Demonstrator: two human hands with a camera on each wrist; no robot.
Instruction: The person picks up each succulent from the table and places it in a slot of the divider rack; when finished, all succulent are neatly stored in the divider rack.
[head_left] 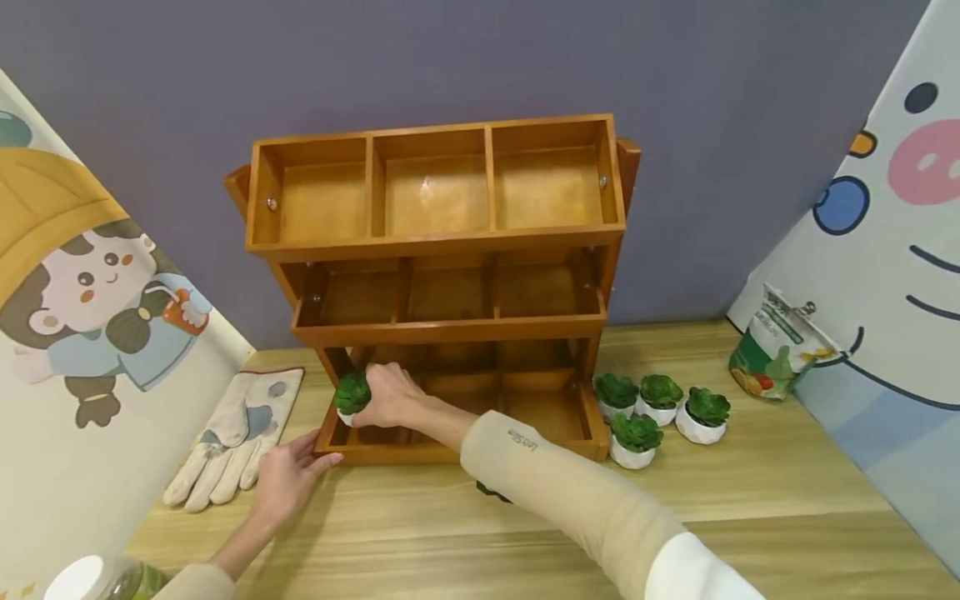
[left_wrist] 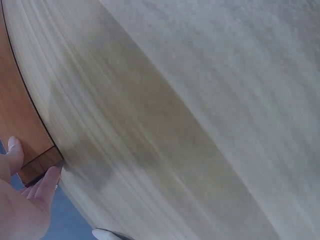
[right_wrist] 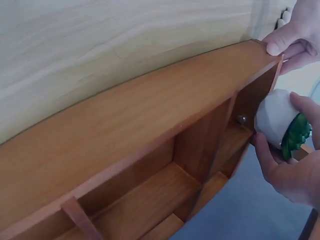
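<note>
Pinching plant [head_left: 352, 392] in right hand [head_left: 390, 396], gripping rack [head_left: 450, 331] with left hand [head_left: 288, 475].
Might clip the rim [head_left: 420, 454] by tilting, or drop the plant by pinching too loosely.

The right sleeve [head_left: 551, 471] bears the print "Let's Slim". The bag [head_left: 780, 346] near the far right corner of the tabletop [head_left: 712, 517] carries lettering too small to read.

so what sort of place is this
Perhaps a staged tabletop booth: a wooden shelf unit and four small potted plants stand on a wood-grained table between cartoon-printed walls.
</note>
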